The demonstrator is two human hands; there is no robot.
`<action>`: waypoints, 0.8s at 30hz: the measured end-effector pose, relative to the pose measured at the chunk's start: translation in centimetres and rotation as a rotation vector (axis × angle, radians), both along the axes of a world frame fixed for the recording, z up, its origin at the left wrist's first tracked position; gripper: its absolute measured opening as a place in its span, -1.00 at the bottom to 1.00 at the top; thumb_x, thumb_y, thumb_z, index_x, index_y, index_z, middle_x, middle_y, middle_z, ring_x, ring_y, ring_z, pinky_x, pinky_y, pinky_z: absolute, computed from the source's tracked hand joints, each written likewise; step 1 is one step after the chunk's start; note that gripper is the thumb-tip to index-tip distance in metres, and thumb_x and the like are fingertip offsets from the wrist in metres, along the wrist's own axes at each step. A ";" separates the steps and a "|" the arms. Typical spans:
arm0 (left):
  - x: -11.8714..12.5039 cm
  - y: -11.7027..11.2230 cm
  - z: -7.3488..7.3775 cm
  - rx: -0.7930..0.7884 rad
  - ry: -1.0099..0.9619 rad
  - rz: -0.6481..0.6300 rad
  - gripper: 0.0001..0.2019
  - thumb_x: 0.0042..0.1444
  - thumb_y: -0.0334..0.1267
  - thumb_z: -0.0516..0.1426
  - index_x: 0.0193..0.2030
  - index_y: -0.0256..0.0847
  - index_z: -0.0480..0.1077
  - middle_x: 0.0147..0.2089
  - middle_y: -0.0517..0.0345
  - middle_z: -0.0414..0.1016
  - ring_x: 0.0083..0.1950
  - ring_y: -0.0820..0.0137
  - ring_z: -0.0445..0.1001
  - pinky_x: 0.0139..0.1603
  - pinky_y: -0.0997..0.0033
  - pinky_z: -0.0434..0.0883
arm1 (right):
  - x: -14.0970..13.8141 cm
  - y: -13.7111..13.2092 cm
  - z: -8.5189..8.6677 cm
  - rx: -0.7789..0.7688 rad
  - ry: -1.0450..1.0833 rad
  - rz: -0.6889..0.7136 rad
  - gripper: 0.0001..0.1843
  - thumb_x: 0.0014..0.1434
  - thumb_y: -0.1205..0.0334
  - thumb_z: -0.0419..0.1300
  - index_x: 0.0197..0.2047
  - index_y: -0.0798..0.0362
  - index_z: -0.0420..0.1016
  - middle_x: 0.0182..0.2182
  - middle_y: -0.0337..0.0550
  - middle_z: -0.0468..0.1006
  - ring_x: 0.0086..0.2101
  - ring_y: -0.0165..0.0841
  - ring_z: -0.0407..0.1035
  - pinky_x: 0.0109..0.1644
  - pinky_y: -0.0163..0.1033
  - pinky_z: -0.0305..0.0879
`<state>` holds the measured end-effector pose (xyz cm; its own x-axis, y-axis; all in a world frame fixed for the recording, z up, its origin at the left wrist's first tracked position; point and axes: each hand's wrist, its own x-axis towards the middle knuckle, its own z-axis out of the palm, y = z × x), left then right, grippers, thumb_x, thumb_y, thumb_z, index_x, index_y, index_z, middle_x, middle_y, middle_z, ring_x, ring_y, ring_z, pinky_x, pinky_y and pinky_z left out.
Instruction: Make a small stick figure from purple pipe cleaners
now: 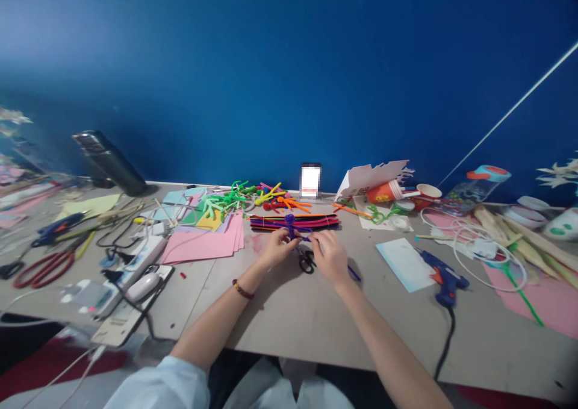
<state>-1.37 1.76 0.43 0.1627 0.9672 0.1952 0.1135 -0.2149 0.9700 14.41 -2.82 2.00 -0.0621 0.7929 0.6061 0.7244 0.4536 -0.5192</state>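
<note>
Pinching pipe cleaner (289, 225), left hand (277, 247), right hand (327, 257); cup (382, 192) seemingly tipped

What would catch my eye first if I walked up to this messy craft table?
The deep blue wall fills the top of the view. At the table's centre, the left hand and right hand pinch a twisted purple pipe cleaner before a stack of multicoloured pipe cleaners. A blue glue gun lies to the right.

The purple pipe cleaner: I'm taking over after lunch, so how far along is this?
Done: a heap of bent, colored pipe cleaner shapes lies at the back. In hand: the left hand and right hand hold the purple pipe cleaner, partly coiled. Left: a stack of straight pipe cleaners lies behind them.
</note>
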 end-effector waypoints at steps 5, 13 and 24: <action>0.1 -0.7 0.4 -0.067 -0.068 -0.180 -0.79 -0.14 -0.21 0.27 -0.36 -0.29 0.51 -0.41 0.06 0.50 -0.42 0.43 0.36 -0.34 0.42 0.27 | 1.3 1.1 -0.1 -0.034 0.068 -0.034 -0.72 0.22 0.16 -0.02 -0.30 0.02 0.50 -0.35 -0.08 0.49 -0.25 -0.25 0.30 -0.12 -0.18 0.21; 0.4 -1.0 0.9 -0.246 -0.380 -0.167 -0.78 -0.20 -0.22 0.31 -0.44 -0.28 0.44 -0.49 0.18 0.42 -0.47 0.50 0.33 -0.36 0.45 0.27 | 1.3 2.2 -1.9 -0.518 0.365 0.141 -0.75 0.07 0.16 0.07 -0.33 0.06 0.54 -0.45 -0.18 0.57 -0.43 -0.33 0.39 -0.32 -0.27 0.27; 0.7 -1.2 0.9 -0.365 -0.298 -0.125 -0.79 -0.23 -0.23 0.31 -0.45 -0.28 0.45 -0.52 0.14 0.44 -0.53 0.50 0.32 -0.47 0.47 0.21 | 1.4 2.2 -2.3 -0.346 0.084 0.007 -0.74 0.08 0.32 0.02 -0.30 0.01 0.54 -0.31 -0.10 0.58 -0.28 -0.25 0.42 -0.18 -0.19 0.28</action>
<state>-0.66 0.58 1.37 0.2711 0.9576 -0.0976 -0.1852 0.1514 0.9710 15.80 -0.65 -0.32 -0.0295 0.9519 0.3051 0.6702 0.2453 -0.7005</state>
